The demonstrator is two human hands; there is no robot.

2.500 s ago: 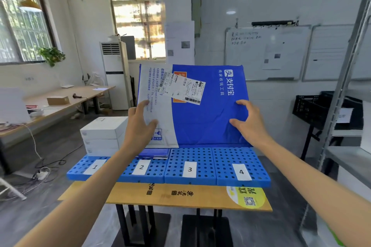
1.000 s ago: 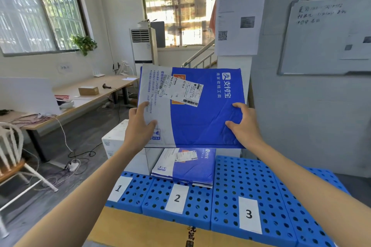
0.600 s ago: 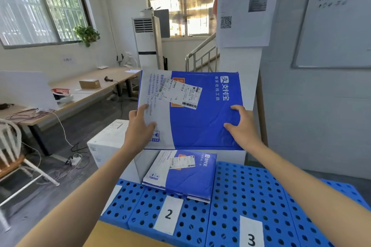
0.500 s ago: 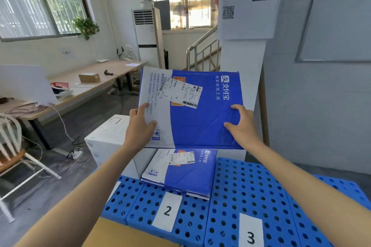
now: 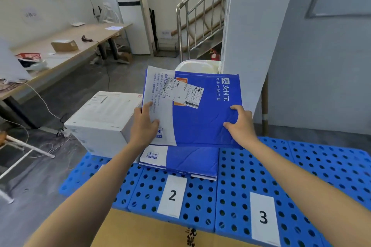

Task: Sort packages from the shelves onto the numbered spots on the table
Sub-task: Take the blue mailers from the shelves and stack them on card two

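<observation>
Since the moment before, I am bringing the blue mailer [image 5: 202, 118] lower and tipping it back from upright, so it is now hanging just above the stack of mailers [image 5: 190, 161] lying behind the label 2 [image 5: 172, 195]. My left hand [image 5: 143, 124] is pinching its white near-left corner, thumb on top, and my right hand [image 5: 241, 124] is pinching the near-right edge the same way; both are clamped on the packet, neither free. I am judging it a light, soft, padded thing: the blue face is creasing around my right thumb, so it will likely be sagging or folding if held by one corner, and its glossy skin may be sliding on the mailers beneath. Gripping the two near corners is keeping it flat, with the shipping label [image 5: 185, 94] facing up. On the left the white box [image 5: 102, 122] is sitting right beside the stack, whether touching it I cannot tell, and the packet's left edge is overlapping the box's side in my view, so I am leaving little room there. On the right the blue perforated mat [image 5: 251, 166] around the label 3 [image 5: 263, 217] is lying open. Beyond the far edge a white pillar [image 5: 251, 46] is standing; how near, I cannot tell. The wooden table [image 5: 140, 230] edge is showing close under my arms.
</observation>
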